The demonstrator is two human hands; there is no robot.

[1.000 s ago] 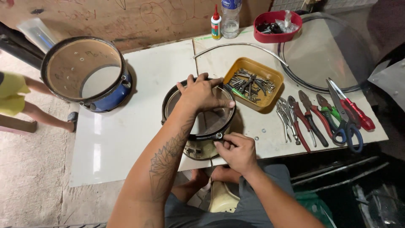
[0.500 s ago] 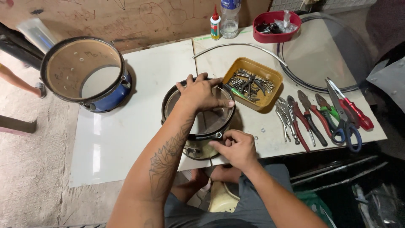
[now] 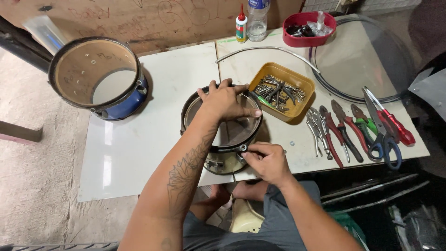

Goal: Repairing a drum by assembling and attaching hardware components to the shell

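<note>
A small drum [image 3: 223, 139] with a black metal hoop, a translucent head and a pale shell sat at the near edge of the white tabletop [image 3: 139, 153], partly overhanging it. The left hand [image 3: 225, 100] lay flat on the drumhead, fingers spread apart and pressing down. The right hand [image 3: 267, 160] was at the near right of the hoop, its thumb and fingertips pinched together on a tension rod [image 3: 243, 148] at the rim. Just right of the drum stood one yellow tray [image 3: 297, 109] of metal rods. Further right lay four pliers [image 3: 337, 132] and one pair of scissors [image 3: 383, 135]. One larger blue drum shell [image 3: 100, 79] stood far left. Far along the table were one glue bottle [image 3: 241, 23], one clear bottle [image 3: 257, 18] and one red tub [image 3: 309, 29].
</note>
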